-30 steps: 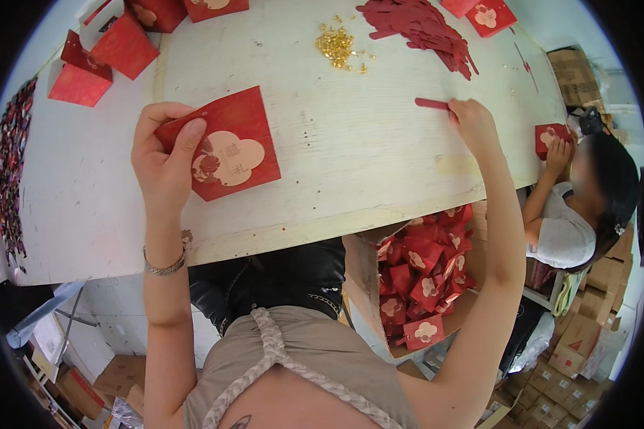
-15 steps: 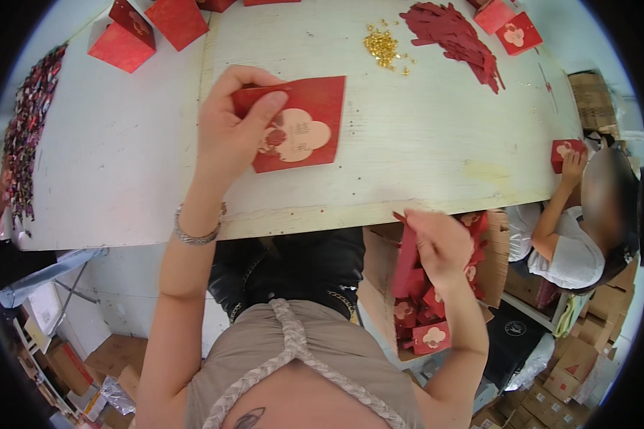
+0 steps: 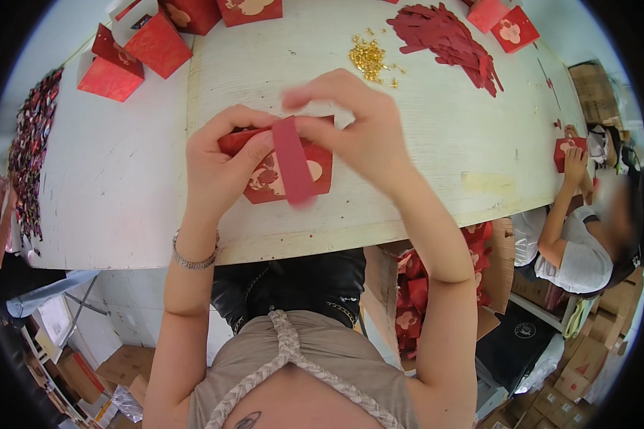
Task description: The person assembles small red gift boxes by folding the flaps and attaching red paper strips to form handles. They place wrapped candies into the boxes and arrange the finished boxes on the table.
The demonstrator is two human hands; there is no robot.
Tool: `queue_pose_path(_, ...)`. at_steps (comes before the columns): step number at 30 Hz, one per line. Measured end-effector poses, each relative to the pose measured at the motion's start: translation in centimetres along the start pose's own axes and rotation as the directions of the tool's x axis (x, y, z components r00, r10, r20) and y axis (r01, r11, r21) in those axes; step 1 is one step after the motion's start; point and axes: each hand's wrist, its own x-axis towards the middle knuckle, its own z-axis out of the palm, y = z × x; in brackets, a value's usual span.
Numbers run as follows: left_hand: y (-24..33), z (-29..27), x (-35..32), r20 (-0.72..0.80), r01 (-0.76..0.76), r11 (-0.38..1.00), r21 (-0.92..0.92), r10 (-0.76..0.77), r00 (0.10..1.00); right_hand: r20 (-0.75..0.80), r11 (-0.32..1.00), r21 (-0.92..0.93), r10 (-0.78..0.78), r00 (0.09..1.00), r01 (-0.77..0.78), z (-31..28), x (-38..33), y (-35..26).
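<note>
My left hand (image 3: pixel 218 168) pinches the red folded box (image 3: pixel 283 171) by its nine o'clock edge, thumb pressed on its printed face, holding it just above the white surface (image 3: pixel 422 179). My right hand (image 3: pixel 358 132) pinches the top of a red paper strip (image 3: pixel 292 161) lying down across the box front. Gold fasteners (image 3: pixel 368 57) sit at twelve o'clock, red strips (image 3: pixel 447 39) at one o'clock.

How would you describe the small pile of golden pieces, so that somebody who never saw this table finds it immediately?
Start at the big white wooden table and look to its far side, beyond the two hands holding a flat red paper box. The small heap of shiny golden metal pieces lies just left of the pile of dark red paper strips. It is the only gold thing among red ones.
</note>
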Motion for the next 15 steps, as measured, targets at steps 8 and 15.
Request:
queue_pose_path(8, 0.2, 0.0, 0.2, -0.091, -0.027, 1.000, 0.009, 0.028, 0.995, -0.058, 0.586, -0.805, 0.078, 0.995, -0.092, -9.0, -1.7, 10.3)
queue_pose_path(15, 0.1, 0.0, 0.4, -0.050, -0.077, 0.997, -0.015, 0.076, 0.996, -0.285, 0.782, -0.521, 0.217, 0.934, -0.340, -8.0, -0.9, 7.3)
